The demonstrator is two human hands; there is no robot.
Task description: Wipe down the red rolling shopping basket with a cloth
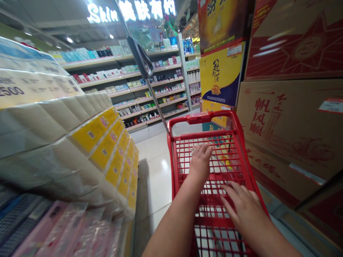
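A red plastic shopping basket cart (pixel 171 167) with a grid bottom lies in front of me, and a long metal handle (pixel 158 103) with a dark grip rises from its left side. My left hand (pixel 200 159) reaches over the grid near the far end, its fingers bent; what they hold, if anything, is hidden. Nearer to me, my right hand (pixel 241 201) is over the right part of the basket with its fingers apart and nothing visible in them.
Stacked packs of tissue (pixel 107 146) line the left side, with pink packets (pixel 61 228) below. Cardboard boxes (pixel 289 125) and a yellow box (pixel 221 75) are stacked on the right. Shelves of cosmetics (pixel 150 82) stand ahead beyond the white floor (pixel 158 160).
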